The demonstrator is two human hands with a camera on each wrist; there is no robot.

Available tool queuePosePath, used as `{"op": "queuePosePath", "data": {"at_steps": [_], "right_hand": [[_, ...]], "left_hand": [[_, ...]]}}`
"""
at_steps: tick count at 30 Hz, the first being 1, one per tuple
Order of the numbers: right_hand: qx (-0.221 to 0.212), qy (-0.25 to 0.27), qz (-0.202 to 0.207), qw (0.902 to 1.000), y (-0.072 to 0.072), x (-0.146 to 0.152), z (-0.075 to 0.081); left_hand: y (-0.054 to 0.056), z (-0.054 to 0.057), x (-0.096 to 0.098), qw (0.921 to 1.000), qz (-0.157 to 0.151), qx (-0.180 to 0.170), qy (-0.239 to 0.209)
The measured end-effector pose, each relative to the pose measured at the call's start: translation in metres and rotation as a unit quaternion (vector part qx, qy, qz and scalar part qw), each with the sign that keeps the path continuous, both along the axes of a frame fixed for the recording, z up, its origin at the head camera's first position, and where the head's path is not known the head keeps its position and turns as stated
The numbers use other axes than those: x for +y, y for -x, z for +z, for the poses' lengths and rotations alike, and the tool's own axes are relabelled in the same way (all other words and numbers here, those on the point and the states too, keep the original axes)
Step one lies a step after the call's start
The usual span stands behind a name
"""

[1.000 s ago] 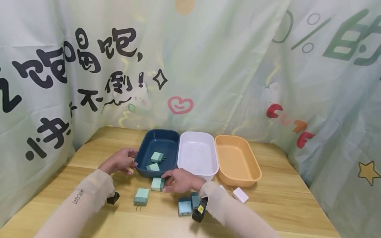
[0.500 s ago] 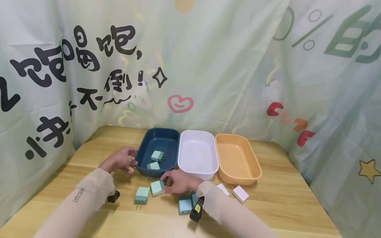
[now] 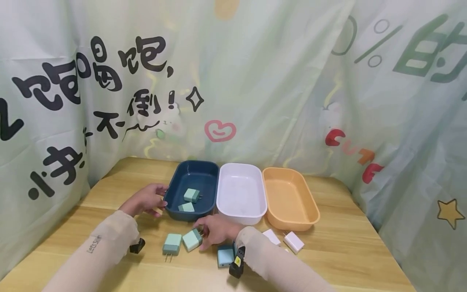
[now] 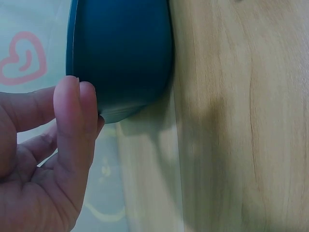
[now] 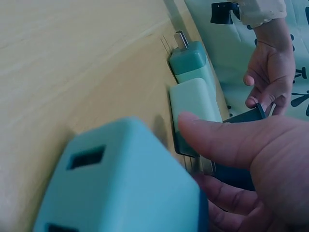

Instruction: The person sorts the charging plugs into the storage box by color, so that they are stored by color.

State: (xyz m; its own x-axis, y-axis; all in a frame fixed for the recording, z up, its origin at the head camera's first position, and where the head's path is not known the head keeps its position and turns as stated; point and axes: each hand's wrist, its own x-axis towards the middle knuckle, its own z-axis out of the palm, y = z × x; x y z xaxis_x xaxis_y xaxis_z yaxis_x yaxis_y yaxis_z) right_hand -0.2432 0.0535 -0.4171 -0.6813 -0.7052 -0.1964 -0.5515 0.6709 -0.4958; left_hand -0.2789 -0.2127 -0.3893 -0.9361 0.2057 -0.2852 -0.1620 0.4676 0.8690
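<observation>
In the head view, my left hand holds the left edge of a dark blue tray; its fingertips also meet the tray wall in the left wrist view. Two light green chargers lie inside the tray, one charger with prongs showing. In front of the tray, my right hand pinches another two-tone green charger, thumb on its side; the other fingers are partly hidden. That charger stays at table level. Beside it lies one more green charger, prongs toward me.
A white tray and an orange tray stand right of the blue one. Blue chargers lie beneath my right wrist, partly hidden. White chargers lie before the orange tray. A printed curtain surrounds the table.
The pinched green charger has come slightly toward me and turned, its lower corner swinging nearer the neighbouring charger. My right hand moved with it. My left hand has kept its place at the tray.
</observation>
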Motion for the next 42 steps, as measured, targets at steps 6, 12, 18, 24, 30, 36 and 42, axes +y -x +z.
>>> {"op": "queuePosePath", "data": {"at_steps": [6, 12, 18, 24, 30, 36, 42], "right_hand": [[0.026, -0.007, 0.001, 0.9996, 0.000, -0.001, -0.002], [0.010, 0.035, 0.004, 0.9993, 0.001, 0.000, -0.001], [-0.019, 0.101, 0.002, 0.9947, 0.002, -0.001, 0.006], [-0.009, 0.103, 0.008, 0.9947, 0.002, -0.001, 0.013], [-0.017, 0.134, 0.013, 0.9907, 0.004, 0.001, 0.022], [-0.033, 0.167, -0.003, 0.9853, 0.009, 0.002, 0.029], [-0.042, 0.177, -0.017, 0.9831, 0.011, 0.001, 0.034]], "left_hand": [[0.000, -0.002, 0.000, 1.0000, 0.001, 0.003, -0.006], [-0.001, -0.002, -0.001, 1.0000, 0.002, -0.002, 0.001], [0.000, -0.002, -0.002, 1.0000, 0.005, -0.002, -0.002], [0.000, -0.002, -0.002, 1.0000, 0.006, -0.005, 0.000], [-0.001, -0.001, -0.002, 1.0000, 0.006, -0.003, 0.000], [-0.002, 0.000, -0.001, 1.0000, 0.007, -0.001, 0.000], [-0.003, 0.002, 0.000, 0.9999, 0.011, -0.004, 0.001]]}}
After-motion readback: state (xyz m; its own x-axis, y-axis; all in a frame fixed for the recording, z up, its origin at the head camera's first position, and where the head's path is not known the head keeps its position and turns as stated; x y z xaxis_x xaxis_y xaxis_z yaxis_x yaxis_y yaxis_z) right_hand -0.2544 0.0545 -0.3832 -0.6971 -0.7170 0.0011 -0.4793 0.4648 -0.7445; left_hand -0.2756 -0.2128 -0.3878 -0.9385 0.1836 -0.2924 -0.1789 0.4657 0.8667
